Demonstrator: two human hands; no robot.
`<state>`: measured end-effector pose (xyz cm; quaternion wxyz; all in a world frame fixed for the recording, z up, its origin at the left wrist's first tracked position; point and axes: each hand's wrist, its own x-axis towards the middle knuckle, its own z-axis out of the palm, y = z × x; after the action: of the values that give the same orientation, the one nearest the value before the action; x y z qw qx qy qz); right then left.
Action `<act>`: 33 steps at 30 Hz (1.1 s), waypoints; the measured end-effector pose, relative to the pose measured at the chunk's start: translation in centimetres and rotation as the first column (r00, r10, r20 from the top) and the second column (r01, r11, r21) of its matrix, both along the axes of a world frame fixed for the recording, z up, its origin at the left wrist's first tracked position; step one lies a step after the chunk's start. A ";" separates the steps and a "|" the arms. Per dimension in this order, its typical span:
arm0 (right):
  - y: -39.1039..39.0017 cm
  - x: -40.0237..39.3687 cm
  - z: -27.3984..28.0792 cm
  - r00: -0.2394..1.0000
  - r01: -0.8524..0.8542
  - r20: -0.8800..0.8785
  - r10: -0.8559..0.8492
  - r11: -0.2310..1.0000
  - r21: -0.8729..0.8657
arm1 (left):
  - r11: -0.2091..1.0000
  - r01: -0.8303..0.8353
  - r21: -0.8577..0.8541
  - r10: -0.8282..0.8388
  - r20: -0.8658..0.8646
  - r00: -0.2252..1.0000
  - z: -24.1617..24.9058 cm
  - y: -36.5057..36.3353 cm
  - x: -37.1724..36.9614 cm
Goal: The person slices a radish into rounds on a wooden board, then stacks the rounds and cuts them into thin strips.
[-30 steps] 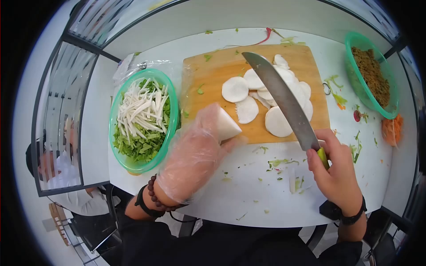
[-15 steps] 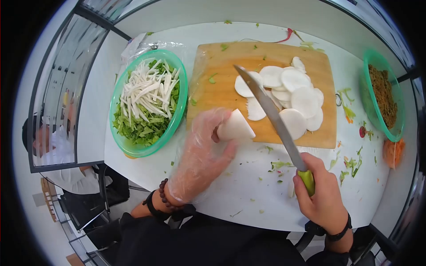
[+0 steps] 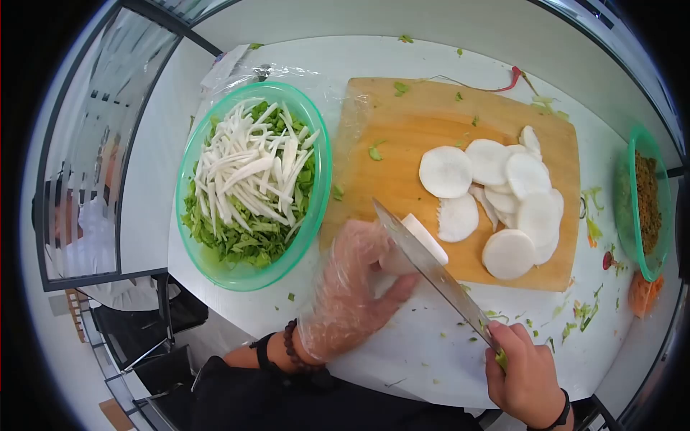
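My left hand (image 3: 359,284), in a clear plastic glove, grips a piece of white radish (image 3: 425,238) at the lower left part of the wooden cutting board (image 3: 392,118). Closed round the green handle, my right hand (image 3: 528,377) holds a long knife (image 3: 435,271). The blade slants up to the left and lies across the radish piece, partly hiding it. Several round white slices (image 3: 530,176) overlap on the right half of the board.
A green bowl (image 3: 325,187) of chopped greens and white strips stands left of the board. Another green bowl (image 3: 638,208) with brown food is at the far right, above something orange in plastic (image 3: 645,293). Vegetable scraps (image 3: 586,312) litter the white table (image 3: 431,352).
The knife has come down and left, from above the slices to the radish piece. My left hand has shifted right with the radish. The view has moved, too.
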<state>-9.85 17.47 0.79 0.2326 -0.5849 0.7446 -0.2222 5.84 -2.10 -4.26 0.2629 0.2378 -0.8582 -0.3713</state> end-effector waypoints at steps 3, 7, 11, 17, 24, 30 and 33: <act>0.5 0.1 -0.2 1.000 -0.022 0.003 0.022 1.000 -0.001 | 0.999 0.005 0.033 -0.007 0.061 0.998 0.1 -0.1 0.0; 1.0 0.5 -0.1 0.999 -0.010 0.041 0.008 0.999 0.051 | 0.999 0.023 0.038 -0.024 0.038 0.999 -0.6 -0.1 0.3; 1.4 0.5 -0.6 0.999 0.008 0.054 -0.010 1.000 0.030 | 0.999 0.032 0.017 -0.033 0.010 0.999 -0.8 -0.1 0.2; 2.1 1.2 -0.8 0.998 0.020 0.058 -0.031 0.982 0.187 | 0.999 0.042 0.016 -0.043 0.060 0.997 -0.1 -0.4 0.2; 1.7 0.9 -0.7 0.999 -0.033 0.033 0.031 0.998 0.058 | 0.987 -0.024 0.161 0.022 0.011 1.000 -0.7 0.3 0.5; 1.6 0.5 -0.5 0.996 -0.058 0.068 0.050 0.992 0.115 | 0.998 -0.029 0.051 0.027 0.034 0.999 -0.3 0.5 0.0; 1.5 0.5 -0.8 0.996 -0.071 0.065 0.067 0.995 0.063 | 0.984 -0.056 0.171 0.047 0.057 0.997 -0.3 0.4 0.1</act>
<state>-9.38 19.00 -0.05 0.2824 -0.5952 0.7231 -0.2076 5.99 -1.73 -4.55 0.2282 0.2916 -0.8229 -0.4310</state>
